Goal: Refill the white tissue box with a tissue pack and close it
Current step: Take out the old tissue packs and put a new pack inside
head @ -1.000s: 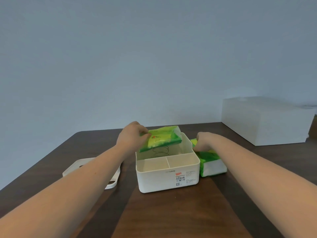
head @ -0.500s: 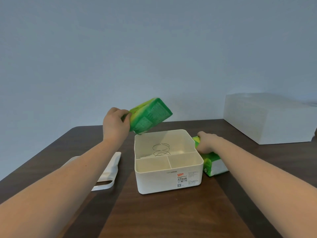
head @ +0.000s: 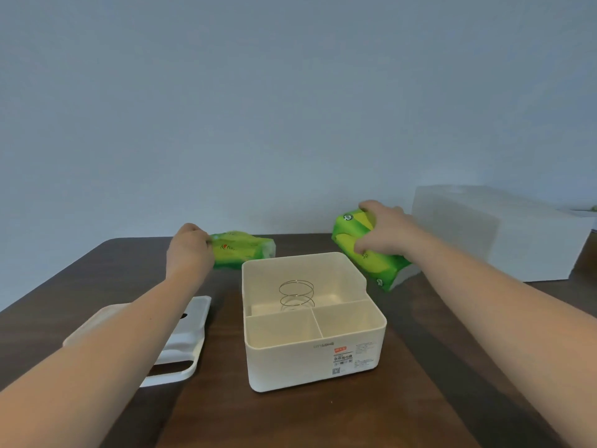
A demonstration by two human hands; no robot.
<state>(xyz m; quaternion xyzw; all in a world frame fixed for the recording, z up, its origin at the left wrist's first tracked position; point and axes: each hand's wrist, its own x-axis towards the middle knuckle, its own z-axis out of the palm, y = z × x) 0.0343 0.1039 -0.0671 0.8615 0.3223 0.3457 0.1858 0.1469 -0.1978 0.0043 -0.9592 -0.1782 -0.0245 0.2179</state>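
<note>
The white tissue box (head: 310, 363) stands open in the middle of the table, with a wire spring (head: 296, 294) in its rear compartment and two small front compartments. My left hand (head: 190, 250) grips a flat green tissue pack (head: 244, 250) that lies on the table behind the box's left corner. My right hand (head: 382, 234) holds a fuller green tissue pack (head: 365, 257), tilted and lifted above the table to the right of the box. The box's white lid (head: 190, 337) lies on the table to the left, partly under my left forearm.
A large white box (head: 491, 234) sits at the back right of the dark wooden table (head: 290, 421). The table's far edge runs just behind the packs, with a plain wall beyond.
My left hand carried the flat pack out of the box and set it down behind the box's left corner. My right hand lifted the fuller pack off the table beside the box.
</note>
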